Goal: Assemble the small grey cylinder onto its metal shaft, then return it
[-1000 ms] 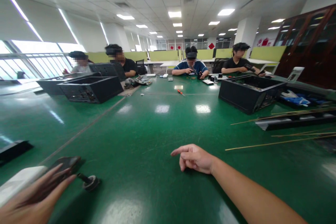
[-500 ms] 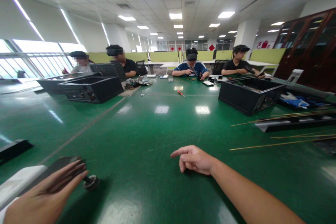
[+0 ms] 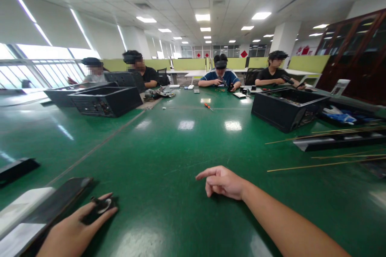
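My left hand [image 3: 80, 223] is at the lower left, thumb and fingers around a small black round part with a short stem [image 3: 104, 206], which has a pale ring on it. The fingers touch it at both sides, and it is on or close to the table. Just left of that hand lies a flat dark phone-like slab [image 3: 64, 196], beside a white object [image 3: 25, 209]. My right hand [image 3: 224, 182] rests near the middle of the green table [image 3: 169, 148], index finger stretched out, the others loosely bent, holding nothing visible.
Black computer cases [image 3: 107, 102] stand at the far left, and another case [image 3: 283, 108] at the right. Thin golden rods [image 3: 319, 165] and a metal rail [image 3: 337, 142] lie at the right. A red screwdriver [image 3: 208, 106] lies mid-table. Several people sit at the far side.
My left hand has moved right, off the dark slab, and closed around the small black round part. The right hand stays in place.
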Demonstrator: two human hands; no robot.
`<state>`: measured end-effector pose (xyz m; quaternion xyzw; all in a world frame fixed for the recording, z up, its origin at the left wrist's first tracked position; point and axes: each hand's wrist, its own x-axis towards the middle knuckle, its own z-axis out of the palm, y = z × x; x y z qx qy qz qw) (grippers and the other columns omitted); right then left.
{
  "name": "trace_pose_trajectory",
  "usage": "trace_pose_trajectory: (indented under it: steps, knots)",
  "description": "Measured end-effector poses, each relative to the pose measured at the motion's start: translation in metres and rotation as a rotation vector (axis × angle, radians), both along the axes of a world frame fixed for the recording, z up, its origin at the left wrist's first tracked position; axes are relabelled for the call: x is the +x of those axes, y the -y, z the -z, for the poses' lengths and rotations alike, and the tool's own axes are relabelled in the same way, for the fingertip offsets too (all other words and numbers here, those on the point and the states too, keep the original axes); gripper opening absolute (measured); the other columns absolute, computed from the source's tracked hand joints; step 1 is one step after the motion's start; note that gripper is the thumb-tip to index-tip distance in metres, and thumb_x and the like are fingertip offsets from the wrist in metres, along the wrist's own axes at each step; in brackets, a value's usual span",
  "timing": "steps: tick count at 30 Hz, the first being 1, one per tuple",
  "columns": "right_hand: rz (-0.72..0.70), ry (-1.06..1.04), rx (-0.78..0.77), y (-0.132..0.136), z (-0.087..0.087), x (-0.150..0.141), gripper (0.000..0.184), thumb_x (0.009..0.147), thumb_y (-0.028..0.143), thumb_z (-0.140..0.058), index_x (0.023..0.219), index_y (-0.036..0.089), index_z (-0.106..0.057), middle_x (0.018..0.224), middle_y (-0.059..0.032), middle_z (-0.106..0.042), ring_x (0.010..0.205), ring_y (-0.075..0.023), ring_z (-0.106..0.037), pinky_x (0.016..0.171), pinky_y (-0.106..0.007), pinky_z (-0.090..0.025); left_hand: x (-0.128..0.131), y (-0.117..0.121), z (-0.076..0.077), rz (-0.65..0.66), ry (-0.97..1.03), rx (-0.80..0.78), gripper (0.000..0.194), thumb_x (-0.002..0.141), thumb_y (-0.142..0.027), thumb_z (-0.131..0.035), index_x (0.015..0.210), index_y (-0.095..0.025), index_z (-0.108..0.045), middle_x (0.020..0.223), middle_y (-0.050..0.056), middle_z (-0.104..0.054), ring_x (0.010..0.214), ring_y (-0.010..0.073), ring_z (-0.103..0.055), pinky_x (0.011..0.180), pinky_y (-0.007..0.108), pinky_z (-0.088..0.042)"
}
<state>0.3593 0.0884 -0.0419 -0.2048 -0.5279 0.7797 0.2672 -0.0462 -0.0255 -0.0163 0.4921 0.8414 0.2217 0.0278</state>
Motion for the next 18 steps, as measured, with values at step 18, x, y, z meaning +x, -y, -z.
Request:
trace_pose_trajectory:
  steps: [18]
  knots:
    - [0.7,0.288,0.381,-0.028,0.016,0.014,0.057,0.065,0.013,-0.066,0.117,0.022,-0.044,0.097,0.0007,-0.063,0.044,-0.0026,-0.037,0.044,-0.019,-0.031,0.23,-0.135,-0.002,0.849,0.385,0.249,0.027,0.07,-0.024,-0.073,0.096,-0.02,-0.067,0.093,0.003,-0.073,0.088,0.0209,-0.066,0.08,0.033,-0.051]
